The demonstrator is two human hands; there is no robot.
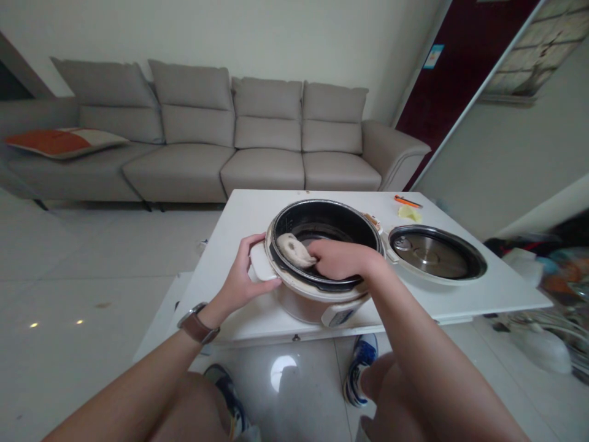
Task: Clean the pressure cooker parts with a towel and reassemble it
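Note:
A white rice cooker point(299, 302) with a dark inner pot point(340, 215) stands at the front of a white table. My left hand point(243, 274), below a brown-strapped watch, grips the cooker's side handle point(264, 263). Inside the pot's near left wall, my right hand point(338, 258) has its fingers closed on a pale cloth point(294, 250). Part of the cloth lies against the inner wall near the rim. The cooker's round lid point(437, 253) is tilted back on the right, its metal inner side facing up. My right fingertips are partly hidden by the hand itself.
An orange utility knife point(407, 201) and a crumpled yellowish piece point(409, 213) lie at the back right of the table point(248, 209). Behind it runs a grey sofa point(262, 166) with an orange cushion point(59, 142). Blurred items, including a white dome point(543, 347), sit on the floor at right.

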